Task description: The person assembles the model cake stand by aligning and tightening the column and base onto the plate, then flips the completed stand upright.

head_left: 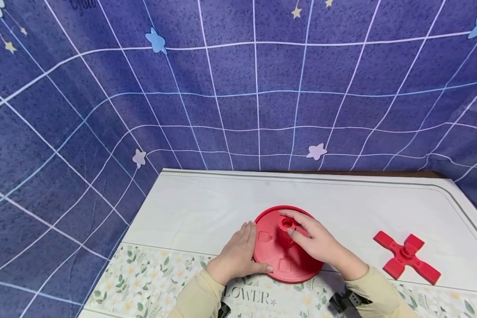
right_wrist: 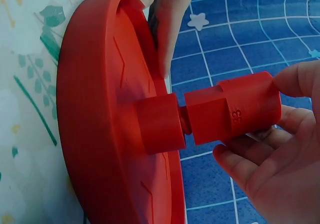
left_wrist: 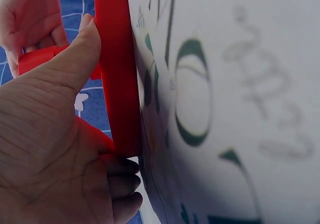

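Observation:
A red round base [head_left: 272,254] with a raised rim lies on the table. My left hand [head_left: 240,251] holds its left side, thumb over the near rim and fingers along the edge. From the middle of the base rises a short red post [right_wrist: 157,124]. In line with that post is a red cylindrical piece [right_wrist: 245,106] with a flat side and raised marks. A narrow gap between the two shows red screw thread. My right hand [head_left: 318,238] grips the cylindrical piece near its top, thumb on one side and fingers on the other.
A red cross-shaped piece [head_left: 407,256] with a stub at its centre lies to the right on the table. The table cover [head_left: 206,198] is white with a floral printed front strip. A blue curtain [head_left: 230,110] hangs behind and at the left.

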Action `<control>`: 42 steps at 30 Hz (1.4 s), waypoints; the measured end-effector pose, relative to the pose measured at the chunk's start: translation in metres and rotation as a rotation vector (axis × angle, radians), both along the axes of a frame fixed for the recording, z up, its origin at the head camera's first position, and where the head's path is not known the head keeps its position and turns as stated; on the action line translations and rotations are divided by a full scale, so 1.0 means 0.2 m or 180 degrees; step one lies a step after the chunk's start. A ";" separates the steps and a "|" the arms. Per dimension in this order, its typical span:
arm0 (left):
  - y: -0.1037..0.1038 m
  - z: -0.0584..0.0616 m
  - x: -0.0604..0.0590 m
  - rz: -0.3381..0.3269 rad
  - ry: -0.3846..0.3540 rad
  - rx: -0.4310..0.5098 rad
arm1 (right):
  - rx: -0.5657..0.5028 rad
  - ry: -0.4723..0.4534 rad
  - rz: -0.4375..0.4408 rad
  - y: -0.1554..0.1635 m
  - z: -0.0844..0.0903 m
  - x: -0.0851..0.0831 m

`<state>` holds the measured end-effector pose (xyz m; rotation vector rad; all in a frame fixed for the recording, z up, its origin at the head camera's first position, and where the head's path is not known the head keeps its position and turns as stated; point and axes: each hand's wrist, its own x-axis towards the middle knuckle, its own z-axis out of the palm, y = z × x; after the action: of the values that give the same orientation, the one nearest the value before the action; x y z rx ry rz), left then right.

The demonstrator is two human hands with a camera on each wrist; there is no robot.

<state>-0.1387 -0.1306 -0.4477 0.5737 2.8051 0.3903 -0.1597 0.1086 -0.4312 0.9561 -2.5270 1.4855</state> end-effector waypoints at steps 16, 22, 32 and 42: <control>0.00 0.00 0.00 0.0009 -0.0006 0.0017 | 0.0003 0.0058 -0.0135 0.02 -0.01 0.00; 0.00 0.00 0.00 0.0018 -0.0007 0.0017 | 0.0024 0.0136 -0.0180 0.02 -0.01 0.00; 0.00 0.00 0.00 -0.0001 0.0017 -0.0011 | -0.0125 0.0047 -0.0276 0.01 -0.04 0.00; 0.01 0.01 0.00 0.0031 0.0004 0.0041 | -0.0157 0.0084 -0.0664 -0.01 -0.05 0.02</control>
<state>-0.1384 -0.1294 -0.4466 0.5636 2.8096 0.4104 -0.1566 0.1058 -0.4413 0.6764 -2.4703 1.4560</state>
